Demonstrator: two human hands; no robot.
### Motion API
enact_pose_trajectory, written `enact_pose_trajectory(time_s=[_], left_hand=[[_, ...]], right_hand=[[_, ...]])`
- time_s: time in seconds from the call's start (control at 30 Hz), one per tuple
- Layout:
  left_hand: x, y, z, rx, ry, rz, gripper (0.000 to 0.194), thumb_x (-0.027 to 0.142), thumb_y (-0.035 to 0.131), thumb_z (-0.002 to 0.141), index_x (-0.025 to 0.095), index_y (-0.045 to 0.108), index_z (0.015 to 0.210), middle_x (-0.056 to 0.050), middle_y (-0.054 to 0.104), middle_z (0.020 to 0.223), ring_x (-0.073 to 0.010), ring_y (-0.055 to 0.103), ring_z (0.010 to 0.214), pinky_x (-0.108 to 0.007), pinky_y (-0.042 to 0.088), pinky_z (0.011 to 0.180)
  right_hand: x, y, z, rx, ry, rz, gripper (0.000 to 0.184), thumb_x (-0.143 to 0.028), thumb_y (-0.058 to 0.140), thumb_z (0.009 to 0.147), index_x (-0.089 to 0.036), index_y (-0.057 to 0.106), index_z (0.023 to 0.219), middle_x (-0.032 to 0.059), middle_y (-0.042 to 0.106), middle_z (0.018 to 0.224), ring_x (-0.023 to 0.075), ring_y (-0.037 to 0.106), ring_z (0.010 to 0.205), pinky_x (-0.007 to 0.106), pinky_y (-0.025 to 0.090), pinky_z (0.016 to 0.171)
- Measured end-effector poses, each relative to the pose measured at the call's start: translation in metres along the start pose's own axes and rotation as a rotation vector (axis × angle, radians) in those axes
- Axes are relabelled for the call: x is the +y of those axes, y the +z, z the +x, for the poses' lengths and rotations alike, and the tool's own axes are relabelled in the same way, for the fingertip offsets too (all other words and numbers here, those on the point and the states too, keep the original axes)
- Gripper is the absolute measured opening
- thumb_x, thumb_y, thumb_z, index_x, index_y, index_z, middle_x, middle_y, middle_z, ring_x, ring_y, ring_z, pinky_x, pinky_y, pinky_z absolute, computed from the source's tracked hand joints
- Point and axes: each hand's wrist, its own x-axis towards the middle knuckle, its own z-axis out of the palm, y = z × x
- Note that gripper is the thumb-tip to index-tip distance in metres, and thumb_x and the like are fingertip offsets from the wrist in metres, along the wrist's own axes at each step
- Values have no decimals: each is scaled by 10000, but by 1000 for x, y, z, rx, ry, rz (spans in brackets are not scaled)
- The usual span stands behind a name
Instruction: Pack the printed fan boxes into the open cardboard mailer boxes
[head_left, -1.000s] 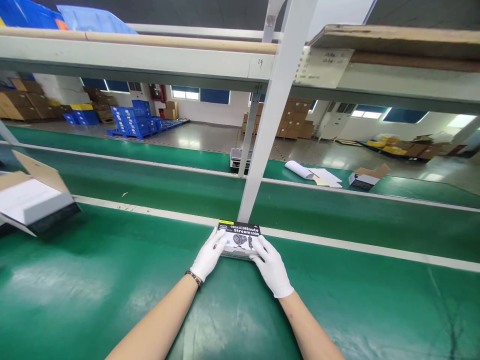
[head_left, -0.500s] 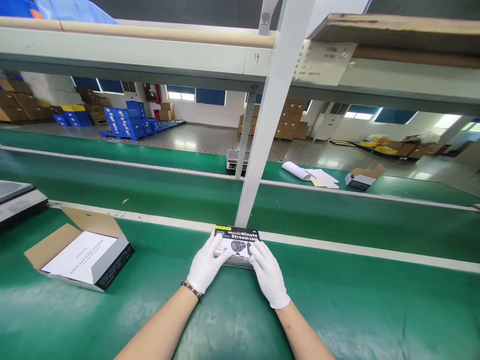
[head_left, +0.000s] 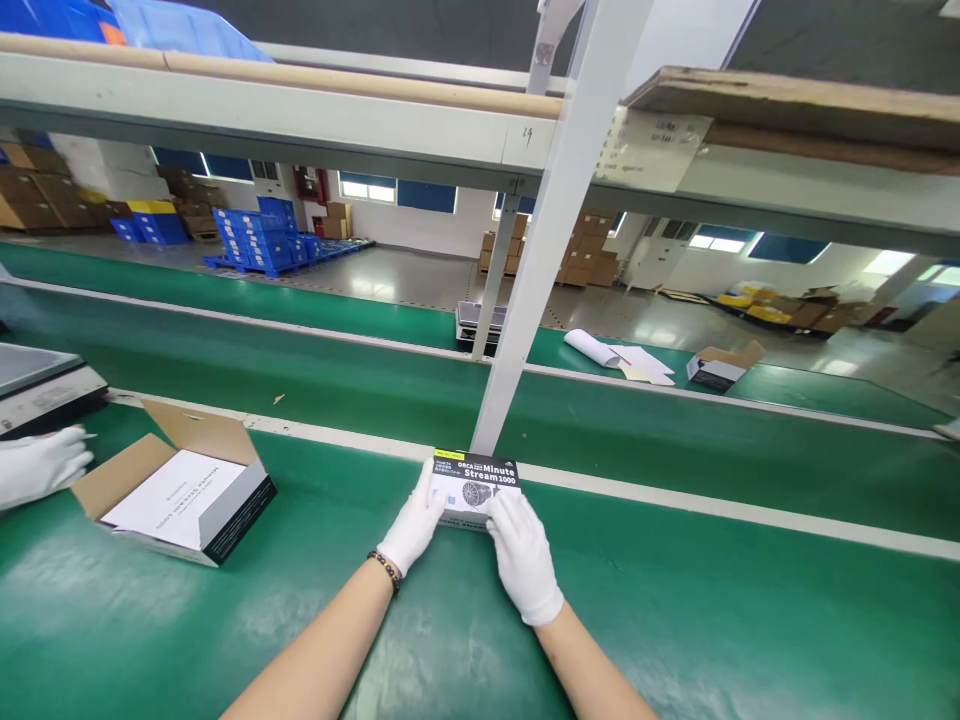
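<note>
A closed printed carton [head_left: 466, 470], marked "Minute Stream 1000" and showing a picture of a black pump-like device, lies flat on the green work surface at the foot of the white post. My left hand [head_left: 411, 528], in a white glove, grips its left side, thumb over the top and front edge. At the right front corner, my gloved right hand [head_left: 525, 558] has its bent fingertips on the carton's printed top. Parts of the carton's front and right side are hidden by my fingers.
An open carton [head_left: 166, 500] with a white printed sheet inside stands to the left. Beyond it, another person's gloved hand [head_left: 45, 465] is by a scale-like device [head_left: 45, 385]. A white post [head_left: 536, 270] rises behind my carton; a shelf beam [head_left: 300, 115] crosses above.
My right hand has shifted left and inward over the carton's top, its fingers drawn closer together. My left hand stays at the left side. Another person's gloved hand has appeared at far left.
</note>
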Motion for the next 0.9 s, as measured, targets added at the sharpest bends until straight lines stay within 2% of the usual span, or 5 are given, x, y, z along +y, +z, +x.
enact_pose_trajectory(time_s=[0.17,0.33,0.63,0.77,0.9], left_hand=[[-9,-1,3,10,34,-27,651,310,453,944,173,217,1534,-112,466,1475,-237,494,1322,-445,353,1152],[-13,0,4,-6,61,-4,650,314,448,934,175,233,1531,-95,364,1542,-237,378,1408,-440,279,1194],[-12,1,2,9,73,-1,616,320,423,946,172,264,1522,-91,339,1556,-238,326,1436,-438,229,1212],[-13,2,2,28,75,-22,597,326,440,949,178,299,1510,-97,342,1554,-252,335,1431,-440,237,1211],[-14,1,5,4,65,-50,636,346,430,957,170,233,1535,-103,311,1568,-251,318,1438,-437,231,1212]], right_hand=[[-21,8,17,62,22,35,286,-153,442,937,-216,675,1091,86,720,1027,211,659,983,379,552,872],[-22,1,27,-96,66,139,287,-165,429,950,-226,694,860,41,680,767,181,639,781,335,526,729],[-22,-3,27,-31,40,184,227,-158,509,918,-225,713,845,42,705,806,177,633,766,333,514,703],[-30,0,31,-47,160,117,293,-142,466,918,-228,716,793,41,669,739,174,593,673,313,477,622],[-29,5,34,-7,324,70,279,-184,459,907,-204,702,1042,90,713,922,216,639,781,352,514,698]])
